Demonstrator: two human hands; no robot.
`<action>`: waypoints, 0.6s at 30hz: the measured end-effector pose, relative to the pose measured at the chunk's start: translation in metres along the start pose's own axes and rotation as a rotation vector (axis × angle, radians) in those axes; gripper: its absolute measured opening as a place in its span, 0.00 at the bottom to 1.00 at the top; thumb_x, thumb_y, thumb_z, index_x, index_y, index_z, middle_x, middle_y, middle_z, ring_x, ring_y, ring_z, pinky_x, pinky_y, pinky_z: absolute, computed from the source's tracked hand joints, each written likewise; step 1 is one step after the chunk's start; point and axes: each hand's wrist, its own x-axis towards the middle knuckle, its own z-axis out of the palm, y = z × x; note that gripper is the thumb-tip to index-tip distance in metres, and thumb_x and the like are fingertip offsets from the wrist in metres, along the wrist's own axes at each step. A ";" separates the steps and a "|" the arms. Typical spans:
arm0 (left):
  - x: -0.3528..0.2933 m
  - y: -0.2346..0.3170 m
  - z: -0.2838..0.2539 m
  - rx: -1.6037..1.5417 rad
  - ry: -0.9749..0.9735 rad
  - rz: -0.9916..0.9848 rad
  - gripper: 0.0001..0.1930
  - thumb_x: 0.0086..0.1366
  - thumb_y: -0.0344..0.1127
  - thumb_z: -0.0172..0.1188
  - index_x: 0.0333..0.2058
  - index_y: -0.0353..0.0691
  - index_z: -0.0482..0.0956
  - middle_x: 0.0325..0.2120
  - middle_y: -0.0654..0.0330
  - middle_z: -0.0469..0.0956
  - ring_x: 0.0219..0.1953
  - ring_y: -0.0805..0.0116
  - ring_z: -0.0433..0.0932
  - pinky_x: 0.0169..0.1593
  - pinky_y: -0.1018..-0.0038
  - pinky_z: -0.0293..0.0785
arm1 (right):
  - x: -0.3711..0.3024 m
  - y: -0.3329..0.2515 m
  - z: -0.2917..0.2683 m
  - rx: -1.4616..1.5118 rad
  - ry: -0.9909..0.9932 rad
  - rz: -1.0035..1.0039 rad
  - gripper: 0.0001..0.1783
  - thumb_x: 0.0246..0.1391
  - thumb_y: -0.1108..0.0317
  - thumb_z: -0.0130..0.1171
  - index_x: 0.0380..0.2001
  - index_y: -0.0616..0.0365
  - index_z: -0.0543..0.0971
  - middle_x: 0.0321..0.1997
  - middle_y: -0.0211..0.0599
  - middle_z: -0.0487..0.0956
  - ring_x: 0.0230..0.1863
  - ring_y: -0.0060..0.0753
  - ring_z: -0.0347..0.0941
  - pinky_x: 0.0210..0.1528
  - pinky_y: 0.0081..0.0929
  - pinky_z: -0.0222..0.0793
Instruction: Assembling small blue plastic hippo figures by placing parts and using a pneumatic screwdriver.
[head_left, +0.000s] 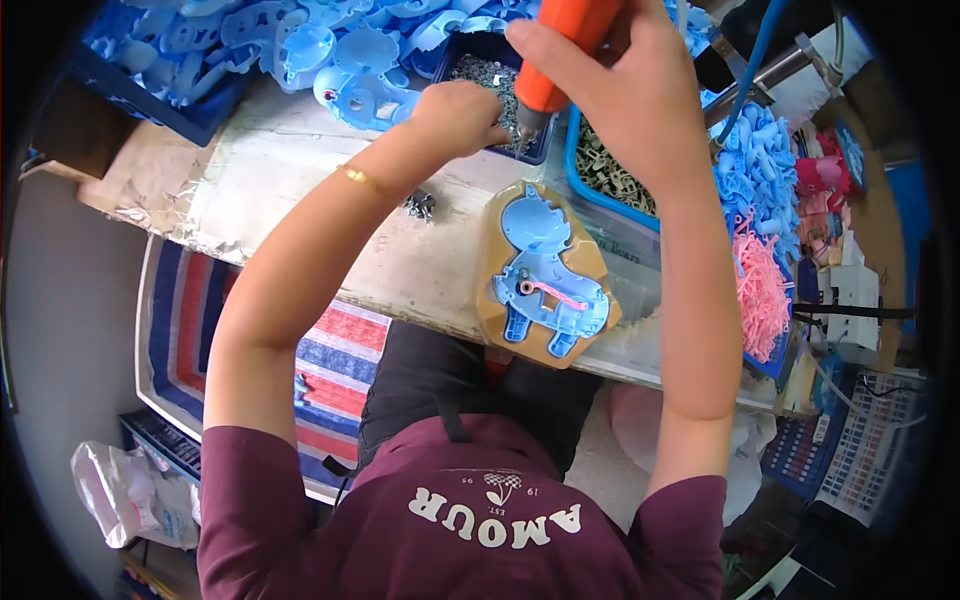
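My right hand [625, 85] grips an orange electric screwdriver [560, 60], its metal tip pointing down over a dark tray [545, 152] of small screws [490, 75]. At the same tray my left hand [460, 115] is curled, fingertips pinched close to the driver's tip; whatever they hold is too small to make out. Below the hands, a light blue plastic toy shell half [548, 285] lies in a tan holding block [497, 305] at the table's edge. Across the shell's inside runs a pink strip [560, 295], with a small round dark part [526, 288] at its left end.
Blue plastic shells [250, 40] are heaped along the back left, some in a dark blue crate [205, 125]. Right of the screws stands a blue-rimmed bin [572, 165] of small metal parts. Pink strips [762, 300] and more blue pieces [755, 170] fill the right side. Dark bits [420, 206] lie on the table [300, 150].
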 end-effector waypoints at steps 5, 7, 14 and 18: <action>0.020 0.001 0.010 -0.103 -0.214 -0.042 0.12 0.55 0.44 0.68 0.32 0.45 0.84 0.33 0.55 0.83 0.40 0.53 0.82 0.41 0.58 0.78 | -0.011 0.011 -0.014 0.050 -0.066 0.079 0.24 0.52 0.74 0.65 0.50 0.60 0.68 0.29 0.30 0.75 0.25 0.20 0.75 0.29 0.22 0.73; 0.018 0.005 0.007 -0.116 -0.191 -0.044 0.10 0.55 0.43 0.66 0.32 0.45 0.84 0.33 0.54 0.83 0.40 0.53 0.82 0.41 0.58 0.78 | -0.014 0.013 -0.017 0.021 -0.049 0.081 0.24 0.52 0.75 0.65 0.50 0.60 0.67 0.29 0.30 0.75 0.25 0.20 0.75 0.29 0.21 0.73; -0.002 0.007 0.007 0.021 0.134 0.069 0.08 0.59 0.33 0.58 0.36 0.38 0.74 0.30 0.52 0.81 0.37 0.52 0.81 0.38 0.61 0.79 | -0.020 0.041 -0.026 -0.047 -0.044 -0.136 0.25 0.55 0.69 0.65 0.53 0.61 0.68 0.36 0.34 0.77 0.36 0.26 0.77 0.44 0.26 0.72; -0.027 0.040 -0.001 -0.158 0.345 0.178 0.09 0.63 0.35 0.56 0.36 0.38 0.68 0.29 0.53 0.77 0.36 0.54 0.79 0.37 0.61 0.78 | -0.029 0.051 -0.025 0.187 -0.078 -0.085 0.22 0.57 0.69 0.60 0.52 0.64 0.69 0.39 0.37 0.79 0.40 0.31 0.78 0.52 0.31 0.71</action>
